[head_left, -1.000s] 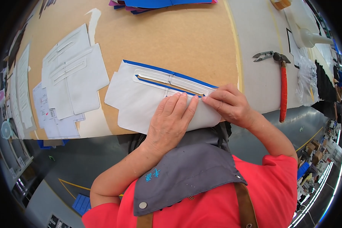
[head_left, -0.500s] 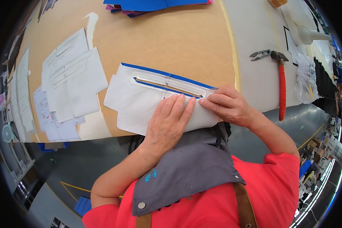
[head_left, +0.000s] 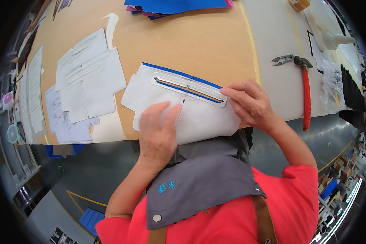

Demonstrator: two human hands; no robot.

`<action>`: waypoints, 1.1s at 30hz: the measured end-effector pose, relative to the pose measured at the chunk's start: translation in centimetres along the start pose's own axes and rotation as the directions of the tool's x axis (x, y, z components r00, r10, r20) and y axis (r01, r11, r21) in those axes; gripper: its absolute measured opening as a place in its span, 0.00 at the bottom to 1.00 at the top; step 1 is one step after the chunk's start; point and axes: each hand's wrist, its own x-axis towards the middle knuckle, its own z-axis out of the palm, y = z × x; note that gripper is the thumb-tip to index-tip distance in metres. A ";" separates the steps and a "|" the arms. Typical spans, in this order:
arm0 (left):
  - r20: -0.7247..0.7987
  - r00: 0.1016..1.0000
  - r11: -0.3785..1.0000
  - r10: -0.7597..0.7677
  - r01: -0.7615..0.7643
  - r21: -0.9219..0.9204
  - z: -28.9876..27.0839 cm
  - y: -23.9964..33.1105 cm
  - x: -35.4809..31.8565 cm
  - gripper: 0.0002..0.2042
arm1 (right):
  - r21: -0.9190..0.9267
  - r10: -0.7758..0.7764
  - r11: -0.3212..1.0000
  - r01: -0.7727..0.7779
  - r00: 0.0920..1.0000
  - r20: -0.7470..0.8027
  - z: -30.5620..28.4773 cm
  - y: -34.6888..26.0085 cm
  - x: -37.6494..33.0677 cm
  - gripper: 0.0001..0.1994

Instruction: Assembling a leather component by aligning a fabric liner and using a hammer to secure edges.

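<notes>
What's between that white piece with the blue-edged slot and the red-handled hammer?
In the head view, the right hand lies between the white piece and the hammer, then some grey tabletop.

White panel (head_left: pixel 205 116), slanting blue-edged slot (head_left: pixel 188 88)

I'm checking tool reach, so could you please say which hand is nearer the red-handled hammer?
Right: the right hand is left of the hammer; the left hand is much farther left.
</notes>
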 end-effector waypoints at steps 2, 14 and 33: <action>0.022 0.997 0.996 -0.078 0.077 0.037 -0.2 -0.4 0.2 0.19 | -0.043 -0.011 0.999 0.011 1.000 -0.007 0.7 0.7 -0.3 0.17; 0.308 0.825 0.878 0.474 -0.417 -0.236 4.9 -1.7 15.4 0.18 | 0.072 -0.051 0.996 0.045 0.994 0.092 2.3 -5.6 0.1 0.19; -0.147 0.978 0.979 -0.145 0.121 -0.165 -1.1 -7.7 3.9 0.09 | 0.013 0.095 0.995 -0.095 0.995 0.029 8.1 -2.7 7.5 0.05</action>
